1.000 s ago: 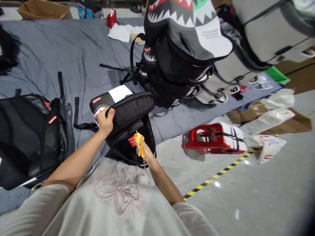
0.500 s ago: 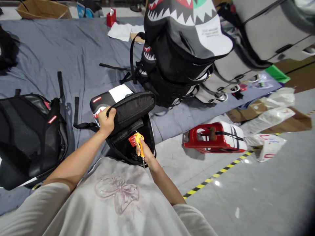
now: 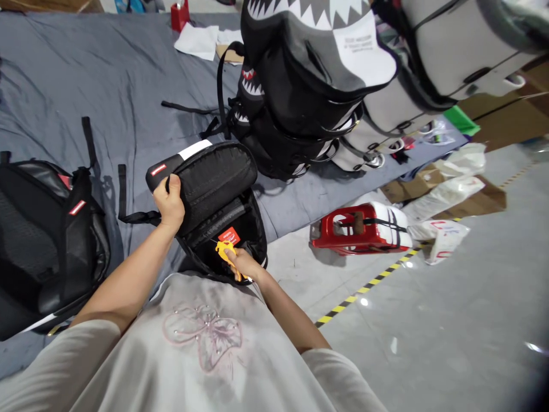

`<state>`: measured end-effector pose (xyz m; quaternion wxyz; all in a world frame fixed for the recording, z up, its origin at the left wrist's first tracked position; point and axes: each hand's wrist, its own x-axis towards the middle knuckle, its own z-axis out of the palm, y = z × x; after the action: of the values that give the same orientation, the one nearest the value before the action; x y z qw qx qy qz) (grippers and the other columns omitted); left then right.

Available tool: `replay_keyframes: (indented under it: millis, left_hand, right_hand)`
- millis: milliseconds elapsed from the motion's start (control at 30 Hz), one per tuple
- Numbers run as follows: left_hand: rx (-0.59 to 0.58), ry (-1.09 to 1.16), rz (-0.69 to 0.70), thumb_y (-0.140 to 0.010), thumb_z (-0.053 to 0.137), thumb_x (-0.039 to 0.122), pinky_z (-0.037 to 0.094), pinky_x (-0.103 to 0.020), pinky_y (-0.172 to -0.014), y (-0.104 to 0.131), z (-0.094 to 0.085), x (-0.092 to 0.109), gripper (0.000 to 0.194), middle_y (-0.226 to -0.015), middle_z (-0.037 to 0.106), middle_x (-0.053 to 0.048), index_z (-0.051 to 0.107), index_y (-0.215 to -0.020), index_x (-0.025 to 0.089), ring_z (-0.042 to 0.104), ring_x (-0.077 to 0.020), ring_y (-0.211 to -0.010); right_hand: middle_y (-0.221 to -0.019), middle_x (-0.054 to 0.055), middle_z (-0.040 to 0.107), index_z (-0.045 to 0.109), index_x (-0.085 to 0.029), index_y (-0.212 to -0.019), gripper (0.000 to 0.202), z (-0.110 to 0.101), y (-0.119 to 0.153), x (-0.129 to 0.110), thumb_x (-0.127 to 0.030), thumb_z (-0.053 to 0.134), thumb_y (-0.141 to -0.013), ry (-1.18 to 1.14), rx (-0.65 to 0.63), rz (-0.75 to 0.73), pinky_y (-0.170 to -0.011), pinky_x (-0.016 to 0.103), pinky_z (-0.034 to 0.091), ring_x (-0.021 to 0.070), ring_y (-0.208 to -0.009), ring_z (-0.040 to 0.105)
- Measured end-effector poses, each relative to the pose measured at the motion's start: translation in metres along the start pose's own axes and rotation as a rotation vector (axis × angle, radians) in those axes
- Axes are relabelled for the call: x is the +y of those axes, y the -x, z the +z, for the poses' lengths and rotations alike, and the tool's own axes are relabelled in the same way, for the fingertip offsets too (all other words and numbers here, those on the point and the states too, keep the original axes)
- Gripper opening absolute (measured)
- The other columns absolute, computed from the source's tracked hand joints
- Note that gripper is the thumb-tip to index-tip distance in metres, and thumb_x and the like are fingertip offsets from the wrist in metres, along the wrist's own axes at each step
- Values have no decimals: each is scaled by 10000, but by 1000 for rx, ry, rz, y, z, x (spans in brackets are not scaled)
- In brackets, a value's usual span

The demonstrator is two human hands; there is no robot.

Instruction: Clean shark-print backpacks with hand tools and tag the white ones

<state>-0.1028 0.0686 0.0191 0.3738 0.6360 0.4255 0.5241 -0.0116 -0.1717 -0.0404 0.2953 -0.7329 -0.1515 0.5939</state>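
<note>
Head view shows us the black bag lying open on the grey cloth, close against our shirt. Our left hand has its fingers closed on the edge of the flap, with the thumb pressed on the top side. Our right hand has its fingers wrapped around the yellow gun, with its thin nozzle inside the opening. Whether a finger presses the trigger, we cannot tell.

To do this part well, we should hold the flap folded back firmly, so that it does not fall over the nozzle. We should point the nozzle with small turns of the wrist, and we should not let its tip scratch the lining or catch the red tag. It is also better, we think, to bring the tip toward the corners slowly, because the inside is dark and hard to see.

As for its look, the bag is black and soft, and its mouth gapes in a rounded shape. The flap looks thick and padded. Near our left hand, its outer side carries a small red label and a white patch. One twisted strap lies on the cloth at the left. The deepest part is in shadow, so we cannot tell its condition.
</note>
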Motion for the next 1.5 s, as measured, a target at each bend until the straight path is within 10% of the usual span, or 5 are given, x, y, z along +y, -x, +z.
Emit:
replay_keyframes:
  millis: [200,467,633,1100,1500]
  left_hand:
    - [-15,45,-57,-852,445,744,279,-283,-577,0,2,-13,608,-584,331,42,401,-581,202,320,-108,-584]
    - [-69,39,-23,-859,438,740,244,-285,-557,0,-3,-9,606,-586,346,38,385,-585,201,307,-105,-570]
    - [-42,25,-85,-849,430,759,245,-288,-562,-3,-10,-18,621,-582,350,36,391,-581,200,317,-106,-571]
    - [-102,110,-117,-810,449,800,296,-288,-567,-7,-1,-15,644,-599,392,22,442,-584,198,363,-116,-589]
    - [-145,165,-107,-840,480,747,441,-286,-635,-16,-1,-29,579,-677,520,-10,546,-673,196,532,-151,-684]
  right_hand:
    - [-725,70,702,622,-222,-999,354,-30,82,-22,-506,411,-970,645,388,75,-651,310,445,245,-722,696]
    - [-1200,200,676,552,-146,-1273,503,-48,-12,-117,-474,257,-1032,1084,564,24,-878,347,477,280,-1105,657]
    - [-1060,208,723,698,-117,-1062,438,-94,7,-99,-463,442,-982,1160,416,226,-849,364,499,311,-1019,697]
    - [-631,39,674,623,-170,-1076,438,-109,14,-85,-528,390,-978,900,477,150,-657,307,486,172,-485,628]
    - [-428,-63,498,487,-205,-813,310,-81,-66,-94,-378,357,-1036,285,88,-141,-441,240,460,141,-355,528]
